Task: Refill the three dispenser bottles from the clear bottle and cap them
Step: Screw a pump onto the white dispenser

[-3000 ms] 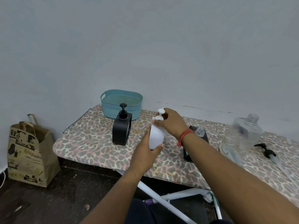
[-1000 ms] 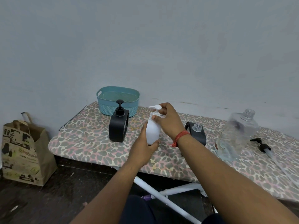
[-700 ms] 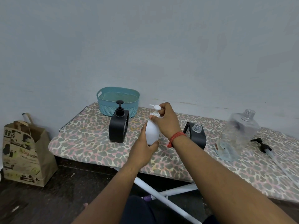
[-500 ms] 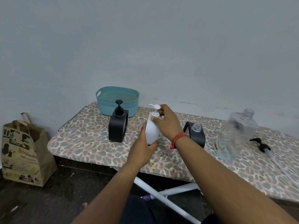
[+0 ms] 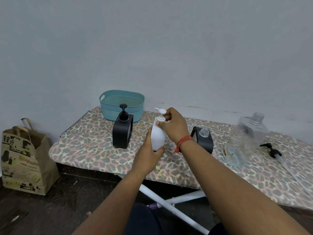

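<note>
Head view: left hand (image 5: 149, 155) wraps white bottle (image 5: 158, 138), held upright above ironing board (image 5: 84, 146). Right hand (image 5: 174, 126) pinches white pump cap (image 5: 160, 116) at bottle neck. Left of left hand: black dispenser (image 5: 122, 133) with pump fitted, teal basket (image 5: 122, 104) behind it. Right of right hand: open-necked black dispenser (image 5: 204, 140), then clear bottle (image 5: 245, 139), uncapped, then loose black pump (image 5: 272, 152) lying flat. Paper bag (image 5: 25, 161) on floor, far left.

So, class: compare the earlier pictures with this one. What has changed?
Little. The white pump head has turned under the right hand; its spout now points left. The left hand keeps its grip on the white bottle. The black dispensers, clear bottle and loose pump stayed put.
</note>
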A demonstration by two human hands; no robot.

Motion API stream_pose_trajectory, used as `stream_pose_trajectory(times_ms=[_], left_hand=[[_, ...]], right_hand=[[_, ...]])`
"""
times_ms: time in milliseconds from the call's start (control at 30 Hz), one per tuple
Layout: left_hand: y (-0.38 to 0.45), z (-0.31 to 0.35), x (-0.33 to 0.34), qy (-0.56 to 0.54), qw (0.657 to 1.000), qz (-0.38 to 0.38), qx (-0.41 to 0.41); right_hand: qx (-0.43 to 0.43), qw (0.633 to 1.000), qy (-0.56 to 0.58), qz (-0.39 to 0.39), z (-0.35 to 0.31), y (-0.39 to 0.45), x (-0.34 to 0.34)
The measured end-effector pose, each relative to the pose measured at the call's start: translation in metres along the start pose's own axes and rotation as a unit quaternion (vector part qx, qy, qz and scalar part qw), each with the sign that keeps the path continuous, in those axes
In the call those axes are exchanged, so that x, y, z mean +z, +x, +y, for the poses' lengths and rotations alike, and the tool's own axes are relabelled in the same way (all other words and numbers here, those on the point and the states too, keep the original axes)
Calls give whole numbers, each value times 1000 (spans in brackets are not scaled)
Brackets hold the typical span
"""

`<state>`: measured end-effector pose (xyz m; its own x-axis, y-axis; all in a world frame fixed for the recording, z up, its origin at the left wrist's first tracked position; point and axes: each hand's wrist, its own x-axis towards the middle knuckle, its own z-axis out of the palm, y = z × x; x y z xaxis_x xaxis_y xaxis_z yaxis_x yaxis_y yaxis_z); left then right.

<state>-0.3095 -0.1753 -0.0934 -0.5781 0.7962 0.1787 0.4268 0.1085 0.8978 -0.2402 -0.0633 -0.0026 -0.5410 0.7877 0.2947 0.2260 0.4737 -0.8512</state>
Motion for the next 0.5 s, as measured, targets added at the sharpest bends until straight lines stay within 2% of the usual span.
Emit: stream_pose_trajectory(times_ms=[200, 333, 500], left_hand=[[0, 0, -3, -29, 1000, 0, -3], [-18, 8, -10, -51, 998, 36, -3], [-60, 24, -12, 27, 988, 118, 99]], right_hand=[[-38, 998, -32, -34, -2, -16, -5], [-50, 995, -86, 0, -9, -27, -23], [-82, 986, -131, 60, -19, -51, -50]])
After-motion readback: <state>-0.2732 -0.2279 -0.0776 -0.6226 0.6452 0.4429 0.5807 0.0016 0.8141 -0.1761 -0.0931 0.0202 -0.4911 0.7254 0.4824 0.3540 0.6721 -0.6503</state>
